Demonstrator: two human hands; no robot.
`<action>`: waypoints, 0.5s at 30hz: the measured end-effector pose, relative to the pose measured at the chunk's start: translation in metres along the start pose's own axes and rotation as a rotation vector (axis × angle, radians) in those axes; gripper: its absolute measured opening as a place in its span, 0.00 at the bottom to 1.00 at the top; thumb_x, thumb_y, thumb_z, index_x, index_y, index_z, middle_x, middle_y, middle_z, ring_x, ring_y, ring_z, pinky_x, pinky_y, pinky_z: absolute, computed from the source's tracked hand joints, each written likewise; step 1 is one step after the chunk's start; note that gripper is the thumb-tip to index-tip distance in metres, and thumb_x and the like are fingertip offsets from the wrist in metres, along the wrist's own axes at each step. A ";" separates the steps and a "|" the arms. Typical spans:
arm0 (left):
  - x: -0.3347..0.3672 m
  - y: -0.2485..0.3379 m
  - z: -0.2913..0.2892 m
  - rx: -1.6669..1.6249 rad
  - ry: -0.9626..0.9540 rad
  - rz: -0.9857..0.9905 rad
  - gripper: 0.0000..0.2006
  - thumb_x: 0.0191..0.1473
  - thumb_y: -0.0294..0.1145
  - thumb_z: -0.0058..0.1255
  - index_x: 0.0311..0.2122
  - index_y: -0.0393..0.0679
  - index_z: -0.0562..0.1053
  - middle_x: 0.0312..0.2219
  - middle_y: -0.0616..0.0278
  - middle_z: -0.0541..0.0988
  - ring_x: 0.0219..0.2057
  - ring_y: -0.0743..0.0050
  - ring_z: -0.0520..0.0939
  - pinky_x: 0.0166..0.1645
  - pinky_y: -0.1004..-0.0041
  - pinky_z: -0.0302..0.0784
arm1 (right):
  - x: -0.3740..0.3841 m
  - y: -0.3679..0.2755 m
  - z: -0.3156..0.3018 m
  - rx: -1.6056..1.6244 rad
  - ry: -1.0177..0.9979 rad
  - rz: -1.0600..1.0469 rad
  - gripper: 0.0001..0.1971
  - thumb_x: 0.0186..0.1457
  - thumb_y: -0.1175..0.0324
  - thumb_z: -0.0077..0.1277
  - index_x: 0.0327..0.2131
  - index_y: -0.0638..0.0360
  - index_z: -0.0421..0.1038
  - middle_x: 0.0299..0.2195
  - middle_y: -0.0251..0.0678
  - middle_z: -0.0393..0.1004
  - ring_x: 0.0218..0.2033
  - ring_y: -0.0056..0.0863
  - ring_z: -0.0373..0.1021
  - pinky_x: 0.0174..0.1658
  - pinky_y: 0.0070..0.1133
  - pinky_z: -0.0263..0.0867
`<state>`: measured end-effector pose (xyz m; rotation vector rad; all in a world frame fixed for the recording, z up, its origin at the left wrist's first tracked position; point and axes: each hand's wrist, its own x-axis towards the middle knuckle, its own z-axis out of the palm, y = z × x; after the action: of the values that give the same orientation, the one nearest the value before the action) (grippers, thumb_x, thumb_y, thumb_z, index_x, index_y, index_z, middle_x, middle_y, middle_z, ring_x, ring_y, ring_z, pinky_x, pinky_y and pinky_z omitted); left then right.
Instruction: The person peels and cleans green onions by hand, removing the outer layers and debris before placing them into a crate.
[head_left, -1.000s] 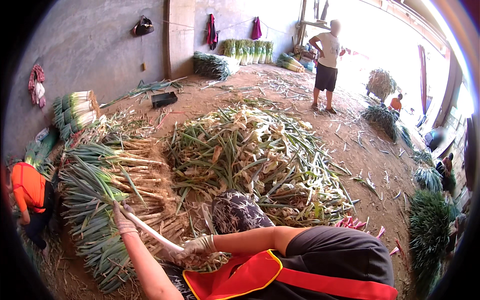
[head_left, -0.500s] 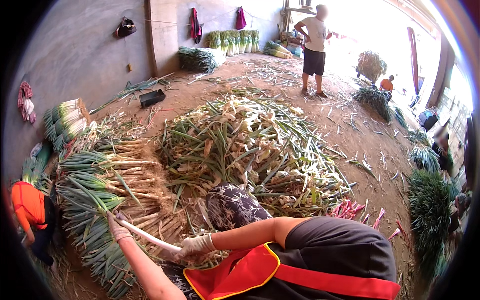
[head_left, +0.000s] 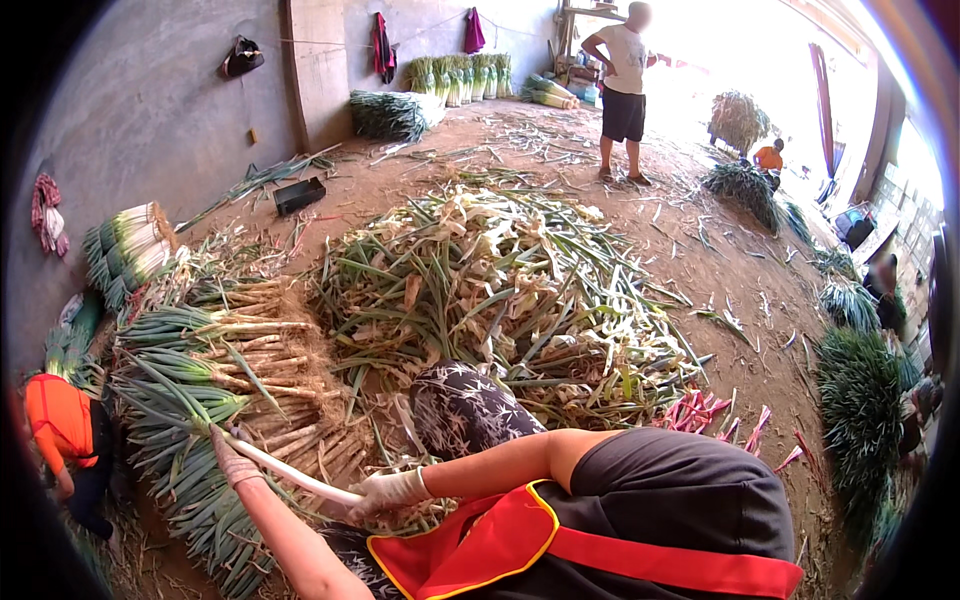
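Head view: nearest me, a red bib (head_left: pixel 465 535) lies at four o'clock from my gloved right hand (head_left: pixel 388 493), whose fingers are curled closed around the white end of a leek (head_left: pixel 290 470). From them its long axis runs toward ten o'clock, slightly bowed, to my left hand (head_left: pixel 232 462), so it spans the gap and touches both. My left fingers look bent round it where white turns green, though the far side of that grip is hidden. The right hand is nearer my body. My left forearm reaches up from the lower edge toward eleven o'clock; my right comes across from about three, elbow bent. Past the left fingers, green leaves fan toward ten over a row of leeks (head_left: pixel 270 358), roots facing three. From my right hand, my patterned knee (head_left: pixel 470 410) sits between one and two, a heap of stripped leaves (head_left: pixel 500 290) beyond it. Farther off, a black tray (head_left: pixel 300 196) lies near eleven, and a person in a pale shirt (head_left: pixel 625 95) stands at one.
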<state>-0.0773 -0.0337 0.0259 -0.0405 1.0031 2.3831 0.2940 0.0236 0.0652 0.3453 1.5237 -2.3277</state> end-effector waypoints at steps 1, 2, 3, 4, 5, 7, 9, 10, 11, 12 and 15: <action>-0.017 -0.013 0.029 0.037 0.067 0.031 0.20 0.55 0.54 0.48 0.30 0.45 0.66 0.17 0.70 0.69 0.14 0.80 0.68 0.18 0.81 0.66 | -0.004 0.003 -0.007 0.018 0.023 0.003 0.12 0.50 0.60 0.56 0.29 0.57 0.68 0.13 0.23 0.61 0.11 0.17 0.58 0.14 0.17 0.53; -0.033 -0.015 0.045 0.076 0.142 0.081 0.21 0.55 0.55 0.47 0.30 0.45 0.66 0.15 0.69 0.68 0.12 0.77 0.67 0.16 0.79 0.64 | -0.004 0.004 -0.009 0.029 0.028 0.006 0.11 0.50 0.60 0.55 0.29 0.57 0.68 0.13 0.24 0.61 0.11 0.17 0.58 0.14 0.17 0.53; -0.041 -0.011 0.047 0.081 0.131 0.105 0.20 0.55 0.55 0.47 0.30 0.45 0.66 0.16 0.69 0.68 0.13 0.77 0.67 0.17 0.79 0.64 | -0.004 0.001 -0.006 -0.058 0.036 -0.002 0.11 0.51 0.61 0.54 0.31 0.58 0.68 0.14 0.25 0.62 0.12 0.17 0.59 0.14 0.18 0.54; -0.047 -0.008 0.050 0.086 0.120 0.127 0.20 0.55 0.54 0.47 0.30 0.45 0.66 0.17 0.69 0.69 0.13 0.76 0.68 0.17 0.79 0.64 | -0.003 -0.005 -0.005 -0.144 0.046 -0.010 0.11 0.51 0.62 0.53 0.32 0.58 0.68 0.15 0.26 0.63 0.13 0.16 0.60 0.15 0.18 0.56; -0.050 -0.007 0.050 0.091 0.108 0.147 0.20 0.55 0.54 0.48 0.31 0.45 0.66 0.18 0.69 0.70 0.14 0.76 0.68 0.17 0.78 0.64 | -0.003 -0.009 -0.005 -0.229 0.057 -0.018 0.10 0.51 0.62 0.51 0.33 0.58 0.68 0.17 0.27 0.64 0.14 0.16 0.61 0.15 0.18 0.57; -0.046 0.000 0.043 0.091 0.053 0.125 0.19 0.54 0.53 0.49 0.32 0.47 0.68 0.20 0.69 0.72 0.17 0.79 0.71 0.21 0.80 0.69 | 0.007 -0.014 -0.008 -0.278 0.073 -0.038 0.11 0.51 0.63 0.54 0.33 0.59 0.68 0.15 0.27 0.64 0.12 0.17 0.60 0.14 0.19 0.55; -0.042 0.012 0.029 0.090 -0.027 0.076 0.18 0.54 0.54 0.49 0.31 0.49 0.69 0.20 0.70 0.72 0.18 0.79 0.72 0.22 0.81 0.70 | 0.013 -0.023 -0.005 -0.286 0.062 -0.012 0.17 0.49 0.61 0.57 0.37 0.61 0.68 0.21 0.32 0.70 0.18 0.23 0.67 0.20 0.23 0.63; -0.053 0.002 0.048 0.055 0.000 0.025 0.18 0.54 0.54 0.49 0.31 0.49 0.68 0.19 0.70 0.72 0.17 0.78 0.72 0.21 0.81 0.70 | 0.015 -0.019 -0.015 -0.411 0.158 -0.135 0.17 0.49 0.61 0.55 0.38 0.61 0.68 0.22 0.33 0.71 0.20 0.24 0.68 0.23 0.23 0.64; -0.066 -0.010 0.067 0.020 0.026 -0.026 0.18 0.53 0.55 0.49 0.31 0.49 0.68 0.19 0.70 0.72 0.17 0.78 0.72 0.21 0.81 0.69 | 0.023 -0.014 -0.026 -0.537 0.255 -0.256 0.16 0.49 0.61 0.54 0.38 0.62 0.68 0.24 0.34 0.72 0.23 0.24 0.69 0.26 0.24 0.66; -0.078 -0.010 0.079 -0.011 0.059 -0.061 0.18 0.53 0.55 0.48 0.31 0.49 0.67 0.18 0.70 0.72 0.17 0.78 0.71 0.20 0.81 0.68 | 0.033 -0.012 -0.032 -0.666 0.335 -0.383 0.16 0.49 0.61 0.53 0.38 0.62 0.68 0.25 0.35 0.73 0.25 0.25 0.70 0.29 0.25 0.67; -0.076 -0.001 0.068 0.008 0.115 0.025 0.16 0.55 0.51 0.49 0.33 0.50 0.67 0.18 0.70 0.72 0.17 0.78 0.71 0.20 0.80 0.68 | 0.035 -0.044 -0.011 -0.837 0.465 -0.349 0.32 0.47 0.61 0.55 0.54 0.62 0.57 0.33 0.47 0.75 0.36 0.40 0.73 0.40 0.32 0.68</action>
<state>0.0003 -0.0235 0.0918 -0.1653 1.0722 2.4223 0.2447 0.0449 0.0839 0.4288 2.7884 -1.6379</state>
